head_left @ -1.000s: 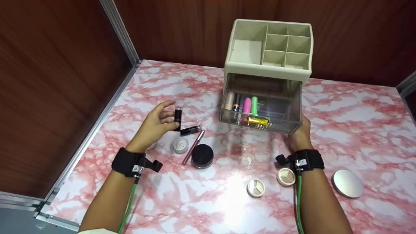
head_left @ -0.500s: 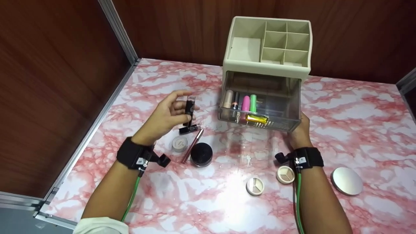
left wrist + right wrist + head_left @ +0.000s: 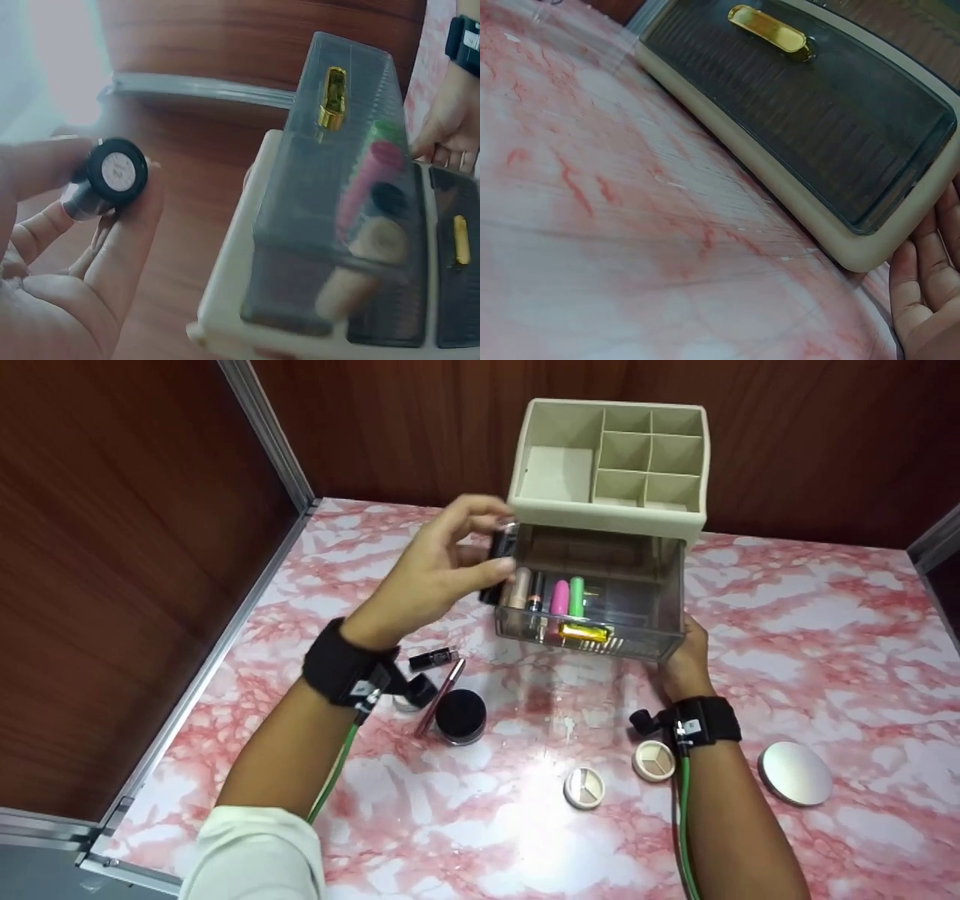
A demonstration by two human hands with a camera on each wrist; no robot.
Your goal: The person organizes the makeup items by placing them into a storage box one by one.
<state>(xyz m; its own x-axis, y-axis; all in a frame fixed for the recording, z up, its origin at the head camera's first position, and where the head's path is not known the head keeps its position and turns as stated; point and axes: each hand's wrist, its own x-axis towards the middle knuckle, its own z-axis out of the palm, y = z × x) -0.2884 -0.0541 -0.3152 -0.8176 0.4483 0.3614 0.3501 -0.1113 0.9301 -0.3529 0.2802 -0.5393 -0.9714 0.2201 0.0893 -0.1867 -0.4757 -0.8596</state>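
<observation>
My left hand (image 3: pixel 435 566) pinches a black lipstick (image 3: pixel 503 542) with a clear end, at the left side of the pulled-out drawer (image 3: pixel 645 637). The left wrist view shows the round labelled base of that lipstick (image 3: pixel 118 172). Inside the smoky clear drawer lie a beige tube (image 3: pixel 519 589), a dark tube (image 3: pixel 535 592), a pink tube (image 3: pixel 559 598) and a green tube (image 3: pixel 576 596); a gold handle (image 3: pixel 584 631) is on its front. My right hand (image 3: pixel 686 664) touches the right side of the cream organizer (image 3: pixel 611 515), its fingers (image 3: pixel 906 281) along the lower corner.
On the marbled table lie another black lipstick (image 3: pixel 432 659), a slim red-brown tube (image 3: pixel 441 699) and a black-lidded jar (image 3: pixel 460 714). Two three-part pots (image 3: pixel 584 788) and a round silver compact (image 3: pixel 795 773) lie nearer. A lower closed drawer (image 3: pixel 795 112) sits in the organizer.
My left hand has carried the lipstick up and to the right, from above the loose cosmetics to the drawer's left side. The right hand stays at the organizer.
</observation>
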